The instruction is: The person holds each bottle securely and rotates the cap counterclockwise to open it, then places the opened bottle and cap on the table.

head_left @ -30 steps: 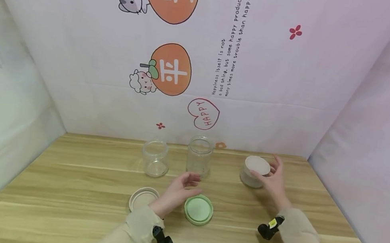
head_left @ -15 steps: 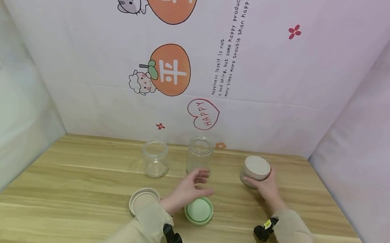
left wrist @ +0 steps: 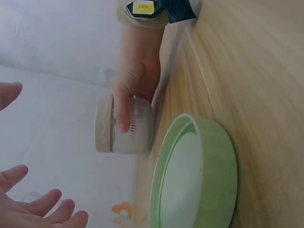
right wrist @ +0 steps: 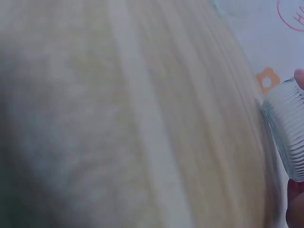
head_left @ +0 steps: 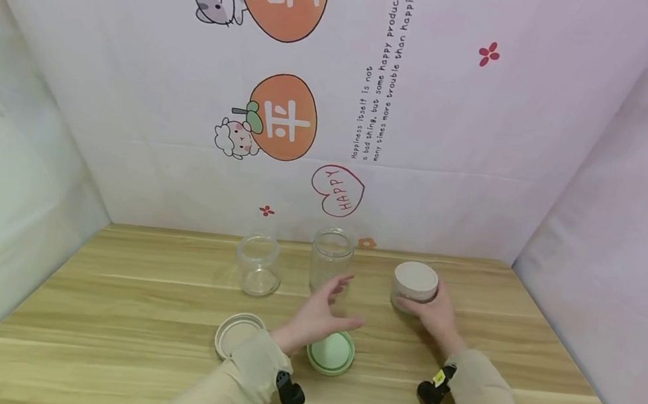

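My right hand [head_left: 436, 313] grips a short clear glass jar [left wrist: 132, 124] topped by a beige lid [head_left: 416, 278], thumb on the near side of the glass. Ribbed glass of this jar shows at the edge of the right wrist view. My left hand [head_left: 319, 318] hovers with fingers spread, holding nothing, above a green lid [head_left: 332, 355]. That lid lies on the table with its inner side up. Behind the left hand stands a tall clear jar [head_left: 331, 256] without a lid, its lower part hidden by the fingers.
A rounded clear jar [head_left: 258, 264] without a lid stands left of the tall one. Another beige lid [head_left: 238, 333] lies near the left wrist, partly covered by the sleeve. A printed cloth [head_left: 427, 140] closes off the back of the wooden table [head_left: 106, 324].
My right hand has closed round the lidded jar and brought it slightly left. My left hand has shifted right and its fingers have spread above the green lid.
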Demonstrator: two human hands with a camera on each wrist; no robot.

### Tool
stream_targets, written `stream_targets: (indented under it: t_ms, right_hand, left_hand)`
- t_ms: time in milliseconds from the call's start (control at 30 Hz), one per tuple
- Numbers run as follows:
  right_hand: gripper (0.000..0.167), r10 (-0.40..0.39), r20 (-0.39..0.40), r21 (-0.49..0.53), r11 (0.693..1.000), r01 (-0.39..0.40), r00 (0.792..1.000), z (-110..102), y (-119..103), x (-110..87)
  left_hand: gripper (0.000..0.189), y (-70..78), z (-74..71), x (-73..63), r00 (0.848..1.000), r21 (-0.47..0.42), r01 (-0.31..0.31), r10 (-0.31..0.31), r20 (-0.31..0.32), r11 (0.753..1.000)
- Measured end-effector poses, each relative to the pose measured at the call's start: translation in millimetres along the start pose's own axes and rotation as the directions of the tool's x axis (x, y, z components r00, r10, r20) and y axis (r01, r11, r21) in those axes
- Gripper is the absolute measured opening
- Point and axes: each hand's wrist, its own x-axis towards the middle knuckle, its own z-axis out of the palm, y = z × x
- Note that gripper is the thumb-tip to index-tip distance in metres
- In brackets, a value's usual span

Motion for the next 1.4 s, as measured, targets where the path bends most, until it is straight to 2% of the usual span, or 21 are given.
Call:
stream_targets:
  t_ms: [167, 433, 700, 1100, 1400]
  right_hand:
    - [0.094, -0.050, 0.051, -0.055, 0.997, 0.053, 0.997, 2.4, -7.2, -3.4]
    - [0.085, -0.140, 0.095, -0.064, 0.987, 0.146, 0.986, 7.4, -21.4, -15.6]
    - [0.089, -0.147, 0.121, -0.080, 0.984, 0.158, 0.982, 8.4, -29.2, -26.2]
    - [0.089, -0.205, 0.139, -0.074, 0.973, 0.217, 0.969, 9.4, -44.7, -47.1]
    - [0.092, -0.219, 0.182, -0.108, 0.965, 0.241, 0.959, 13.5, -56.4, -64.6]
  left_hand:
    - [0.082, 1.8, -0.6, -0.6, 1.000, 0.048, -0.024, 0.024, -0.013, 0.999]
    - [0.082, 6.0, -2.3, -2.7, 0.997, 0.128, -0.074, 0.078, -0.026, 0.989]
    - [0.082, 7.3, -2.7, -3.1, 0.997, 0.137, -0.063, 0.068, -0.033, 0.989]
    - [0.082, 9.0, -4.0, 0.0, 0.995, 0.172, -0.091, 0.096, -0.022, 0.981]
    - [0.084, 13.1, -2.9, -0.5, 0.993, 0.166, -0.121, 0.119, 0.020, 0.979]
